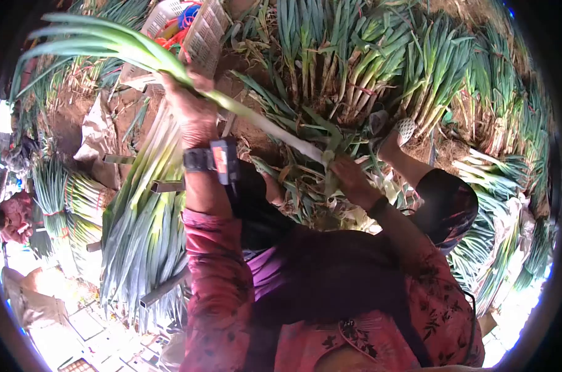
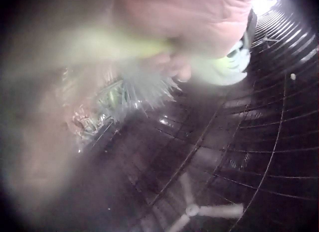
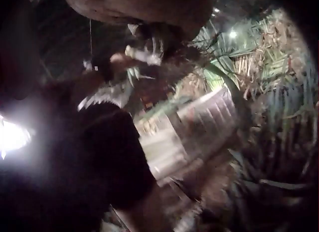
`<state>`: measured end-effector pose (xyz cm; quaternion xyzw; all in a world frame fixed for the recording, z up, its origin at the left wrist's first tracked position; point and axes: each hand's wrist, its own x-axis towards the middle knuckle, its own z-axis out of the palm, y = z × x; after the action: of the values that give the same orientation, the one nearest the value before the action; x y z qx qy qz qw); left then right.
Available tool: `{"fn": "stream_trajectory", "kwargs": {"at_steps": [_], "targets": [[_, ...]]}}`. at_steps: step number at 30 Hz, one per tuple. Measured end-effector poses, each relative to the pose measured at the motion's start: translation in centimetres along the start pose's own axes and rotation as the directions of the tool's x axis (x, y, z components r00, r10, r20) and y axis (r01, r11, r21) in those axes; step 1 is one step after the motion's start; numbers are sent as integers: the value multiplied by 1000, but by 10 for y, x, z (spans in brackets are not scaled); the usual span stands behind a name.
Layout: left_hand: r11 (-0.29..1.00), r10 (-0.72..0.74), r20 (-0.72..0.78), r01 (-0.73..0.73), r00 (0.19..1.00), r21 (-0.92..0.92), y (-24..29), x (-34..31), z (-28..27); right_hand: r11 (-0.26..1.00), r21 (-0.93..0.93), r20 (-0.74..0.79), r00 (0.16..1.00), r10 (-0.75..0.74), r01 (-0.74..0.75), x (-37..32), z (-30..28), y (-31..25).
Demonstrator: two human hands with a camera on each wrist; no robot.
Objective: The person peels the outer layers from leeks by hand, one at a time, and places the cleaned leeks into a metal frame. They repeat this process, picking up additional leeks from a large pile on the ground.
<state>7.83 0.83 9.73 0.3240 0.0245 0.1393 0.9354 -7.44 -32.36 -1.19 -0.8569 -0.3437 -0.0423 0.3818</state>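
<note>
A long green onion (image 1: pixel 262 121) stretches across the head view, its leafy top at upper left and its white shank pointing to lower right. My left hand (image 1: pixel 193 111) grips it where the leaves begin. At the white end, the fingers of my right hand (image 1: pixel 353 180) pinch it along with a loose strip of green leaf (image 1: pixel 334 144). The left wrist view has the left hand (image 2: pixel 194 22) close up, with blurred leaves (image 2: pixel 224 72) beyond it. In the dark right wrist view, the right hand (image 3: pixel 139 7) fills the top edge.
Beside my left forearm, a pile of green onions (image 1: pixel 141 229) lies on a metal-legged rack (image 1: pixel 168 186). A white plastic crate (image 1: pixel 203 37) stands at the back. Tied bundles (image 1: pixel 364 68) line the far side and right. Stripped leaves (image 1: pixel 299 192) litter the ground between my legs.
</note>
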Motion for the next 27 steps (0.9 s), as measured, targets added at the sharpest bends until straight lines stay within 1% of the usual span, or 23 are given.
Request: {"fn": "stream_trajectory", "kwargs": {"at_steps": [1,2,3,4,5,7,8,10,11,12,13,14,15,17,19,20,21,22,23,24,25,26,27], "targets": [[999,-27,95,23,995,44,-12,-7,-6,989,-136,83,994,68,-56,-14,18,13],[993,-60,-69,66,996,94,-24,-23,10,958,-272,161,976,144,-96,-31,37,27],[988,-81,-99,93,992,125,-39,-32,18,941,-324,230,958,174,-93,-47,58,46],[980,-103,-127,122,987,160,-47,-37,23,879,-427,373,845,384,-211,-61,61,48],[982,-54,-66,65,996,179,-41,-40,28,784,-540,463,671,579,-305,-78,61,46],[981,-29,63,16,998,195,-6,-18,30,605,-392,468,416,780,-693,-139,39,66],[980,-31,64,17,997,198,9,-9,27,695,-436,608,382,696,-573,-166,57,111],[989,-87,191,61,978,138,25,-5,25,878,-244,696,556,454,-412,-137,43,104],[996,-35,150,22,988,87,26,-8,42,887,-131,690,602,402,-442,-114,37,104],[999,1,87,-5,996,47,27,-19,54,888,-153,668,616,417,-434,-91,34,106],[999,22,188,-28,982,31,27,-17,41,890,-173,640,639,428,-422,-63,33,105],[998,47,297,-53,954,13,28,-10,29,908,-136,411,812,415,-396,-26,11,69],[1000,23,275,-18,961,-21,27,-13,27,927,-105,151,915,374,-361,16,-16,23],[1000,14,246,-7,969,-30,18,-18,25,983,129,-233,960,158,-130,81,-26,-19],[988,-28,208,58,978,-140,8,-20,25,986,160,-207,975,78,-45,117,-11,-50],[996,-28,155,41,988,-81,8,-26,32,982,190,-181,983,13,22,125,-5,-61],[991,0,241,31,970,-127,12,-28,32,979,198,-177,984,-6,41,119,1,-63],[985,27,325,31,945,-170,19,-29,29,998,47,-81,995,55,-51,100,11,-60],[990,60,281,-20,958,-141,33,-31,25,985,-119,8,992,127,-125,77,20,-50],[990,97,230,-71,968,-118,47,-34,18,952,-124,226,926,303,-281,45,33,-18],[984,175,135,-179,975,22,60,-32,6,890,-172,428,782,453,-422,9,38,19],[972,228,129,-234,965,34,76,-36,-6,905,-337,548,727,414,-261,-25,28,39],[959,253,128,-266,959,99,93,-38,-18,921,-349,572,740,355,-172,-78,26,80]]}}
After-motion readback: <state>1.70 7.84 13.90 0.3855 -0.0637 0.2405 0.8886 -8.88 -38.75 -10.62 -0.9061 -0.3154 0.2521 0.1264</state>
